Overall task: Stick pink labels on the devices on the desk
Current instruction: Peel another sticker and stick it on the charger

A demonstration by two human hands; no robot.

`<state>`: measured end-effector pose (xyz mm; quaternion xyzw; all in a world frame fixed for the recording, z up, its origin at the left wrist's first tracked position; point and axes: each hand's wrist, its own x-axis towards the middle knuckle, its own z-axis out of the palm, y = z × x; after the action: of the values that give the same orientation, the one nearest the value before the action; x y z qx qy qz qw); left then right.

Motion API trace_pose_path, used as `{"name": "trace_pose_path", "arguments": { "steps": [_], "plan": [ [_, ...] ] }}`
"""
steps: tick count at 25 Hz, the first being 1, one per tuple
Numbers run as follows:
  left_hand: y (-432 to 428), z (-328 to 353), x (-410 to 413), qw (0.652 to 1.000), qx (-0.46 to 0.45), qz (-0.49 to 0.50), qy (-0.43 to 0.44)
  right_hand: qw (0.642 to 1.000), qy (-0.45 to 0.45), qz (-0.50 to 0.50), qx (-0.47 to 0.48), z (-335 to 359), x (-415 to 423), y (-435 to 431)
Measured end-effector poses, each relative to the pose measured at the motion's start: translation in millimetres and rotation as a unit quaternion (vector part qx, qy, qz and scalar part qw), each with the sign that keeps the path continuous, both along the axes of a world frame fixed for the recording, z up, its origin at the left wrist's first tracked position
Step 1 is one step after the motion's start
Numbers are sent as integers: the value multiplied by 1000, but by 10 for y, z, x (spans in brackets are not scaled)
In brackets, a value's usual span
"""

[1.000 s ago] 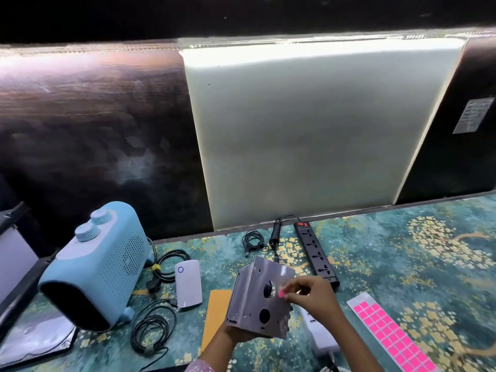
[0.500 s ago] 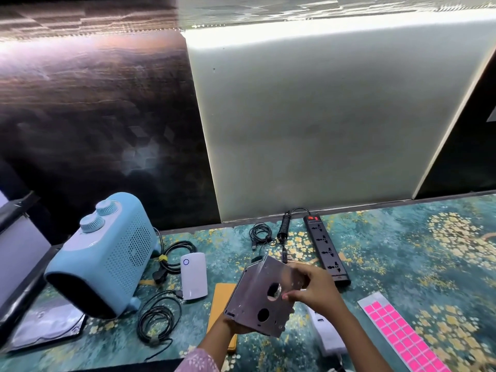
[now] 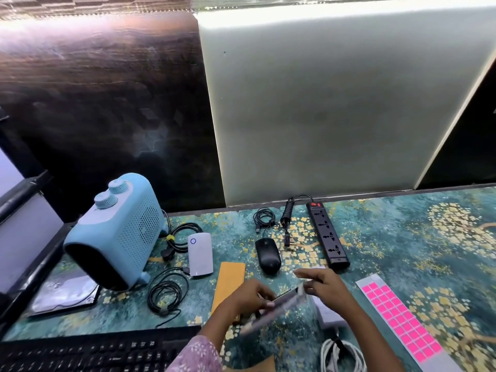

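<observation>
The plate (image 3: 285, 303) looks like bare grey metal with a dull sheen. The heater (image 3: 118, 237) is matt blue plastic, its side perforated; the mouse (image 3: 267, 255) smooth black plastic. The mat (image 3: 402, 237) looks like printed cloth.

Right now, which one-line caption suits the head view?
Left hand holds a tilted metal bracket above the desk; right hand open near it, pink label sheet at right.

The scene is taken by a single wide-angle camera worn on the head, aimed forward and down over the desk (image 3: 402, 237). The left hand (image 3: 247, 296), the right hand (image 3: 322, 285) and the metal plate (image 3: 284, 304) are caught nearest the lens, low in the middle. The keyboard (image 3: 94, 350) is cut by the bottom edge. The wall and its pale panel (image 3: 335, 103) fill the upper half, and straight edges are bowed toward the borders.
</observation>
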<state>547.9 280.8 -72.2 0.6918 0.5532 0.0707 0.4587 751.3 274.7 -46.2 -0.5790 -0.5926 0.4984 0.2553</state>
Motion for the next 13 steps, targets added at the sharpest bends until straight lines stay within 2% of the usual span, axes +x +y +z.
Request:
{"name": "trace_pose_path", "arguments": {
  "steps": [3, 6, 9, 13],
  "plan": [
    [-133, 19, 54, 979, 105, -57, 164, 999, 9, -33, -33, -182, -37, -188],
    [-302, -74, 70, 940, 173, -92, 280, 999, -38, 9, -27, -303, -110, -392],
    [-432, -131, 78, 936, 196, -76, 282, 995, -89, 36, 3, -364, -177, -502],
    [-431, -88, 116, 946, 176, -39, 270, 995, -54, -47, 64, -281, -115, -553]
  ]
}}
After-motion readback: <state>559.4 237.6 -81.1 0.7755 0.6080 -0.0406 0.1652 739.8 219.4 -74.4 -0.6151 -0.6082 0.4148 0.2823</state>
